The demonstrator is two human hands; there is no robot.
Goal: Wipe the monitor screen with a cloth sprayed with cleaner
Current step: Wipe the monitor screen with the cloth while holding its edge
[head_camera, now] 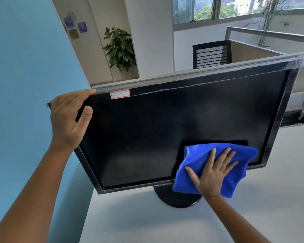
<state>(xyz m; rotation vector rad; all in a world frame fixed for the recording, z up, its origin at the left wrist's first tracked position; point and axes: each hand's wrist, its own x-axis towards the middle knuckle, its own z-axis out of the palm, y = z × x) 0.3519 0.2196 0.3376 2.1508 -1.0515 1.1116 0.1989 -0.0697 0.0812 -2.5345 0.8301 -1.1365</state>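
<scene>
A blue partition wall [25, 71] fills the left side. Just beside it, the left hand [68, 120] grips the monitor's upper left corner: fingers curl over the top edge and the thumb [85, 114] presses on the front bezel, so the hand is clamped on the frame. A small white sticker with a red border [120, 94] sits on the top bezel just right of that hand. The monitor [165, 128] stands on a pale desk [139, 216], its dark screen switched off, carried on a round black base [175, 197] under its lower edge. Clear film or tape is wrapped along the top edge and the upper right corner. At the lower right of the screen, the blue cloth [197, 158] lies bunched against the glass and hangs down past the bottom bezel. The right hand [212, 174] lies flat on the cloth with fingers spread, pressing it to the screen rather than closing around it. Behind the monitor, a potted plant [119, 48] stands near a white wall, a black mesh chair [211, 54] sits behind a low divider, and windows [218, 7] show greenery outside
</scene>
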